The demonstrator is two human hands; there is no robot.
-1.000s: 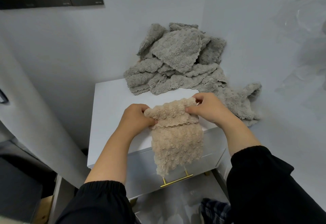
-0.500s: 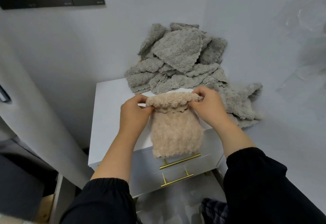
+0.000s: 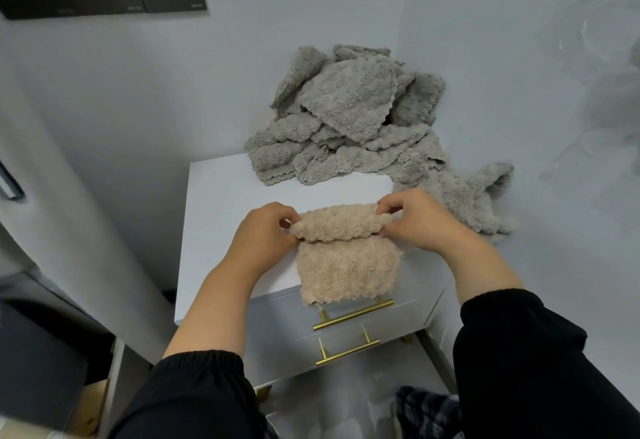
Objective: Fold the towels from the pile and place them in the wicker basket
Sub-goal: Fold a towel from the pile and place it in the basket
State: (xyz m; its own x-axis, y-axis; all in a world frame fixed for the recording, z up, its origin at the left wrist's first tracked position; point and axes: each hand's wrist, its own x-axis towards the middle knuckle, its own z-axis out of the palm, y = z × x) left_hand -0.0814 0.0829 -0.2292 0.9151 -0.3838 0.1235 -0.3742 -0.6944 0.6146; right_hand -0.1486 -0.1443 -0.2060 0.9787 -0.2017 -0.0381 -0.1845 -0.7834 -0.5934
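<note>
Well, I see my left hand (image 3: 263,231) and right hand (image 3: 419,224) each pinching one end of the beige towel (image 3: 346,265) at its folded-over top edge, fingers curled. It lies at the front of the white cabinet (image 3: 221,203), its lower part hanging over the drawer just above a brass handle (image 3: 353,314). The grey towel pile (image 3: 346,127) sits behind, in the corner

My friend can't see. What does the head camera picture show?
Left hand and right hand pinch the folded-over top edge of a beige towel on a white cabinet, its lower end hanging over the front. Grey towels are piled behind.
</note>
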